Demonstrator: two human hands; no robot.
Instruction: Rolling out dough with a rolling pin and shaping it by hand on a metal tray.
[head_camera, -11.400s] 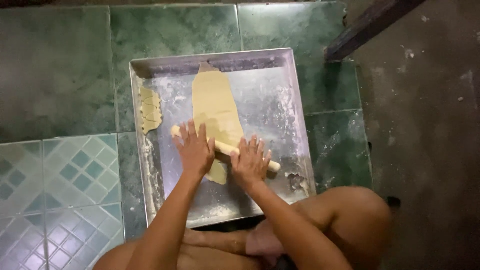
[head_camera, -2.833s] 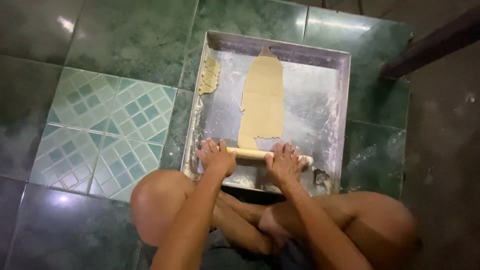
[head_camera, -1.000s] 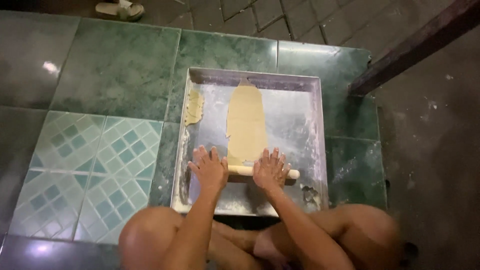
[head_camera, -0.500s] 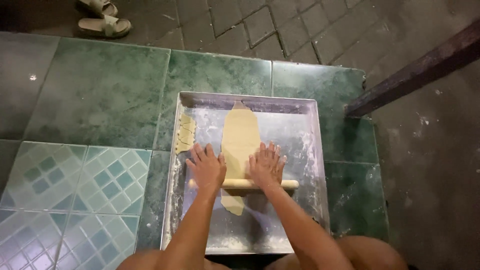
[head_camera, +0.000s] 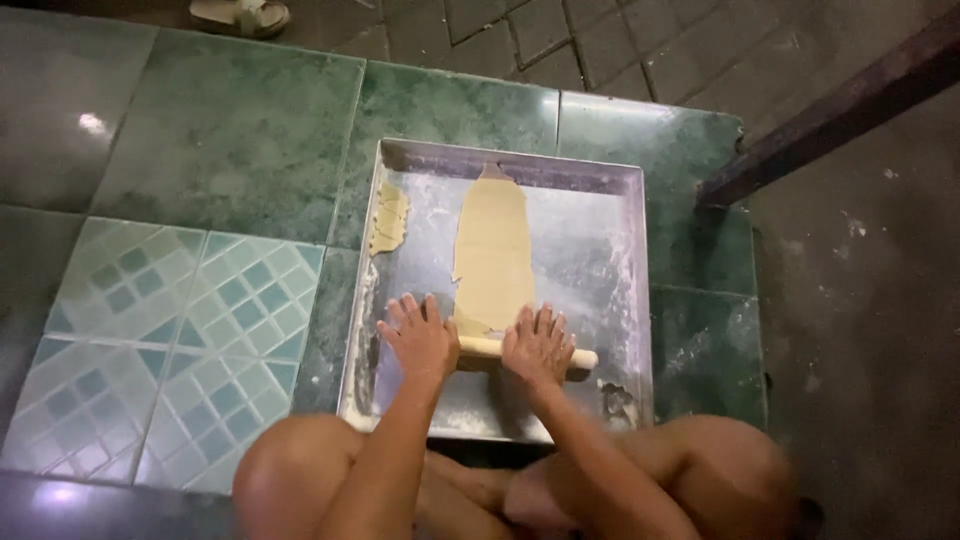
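Directly under both flat palms, rolling pin (head_camera: 480, 348) across dough strip's (head_camera: 493, 250) near end.

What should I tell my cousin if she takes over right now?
Left hand and right hand: both flat, fingers spread, pressing on the rolling pin, gripping nothing.
Pin lies across the near end of the dough strip in the floured metal tray on the tiled floor.
Done: the dough is rolled long and thin.
Left: the bit under the pin; a small scrap sits by the left wall.

Green tiled floor (head_camera: 240, 130), dark wooden beam (head_camera: 840, 110)
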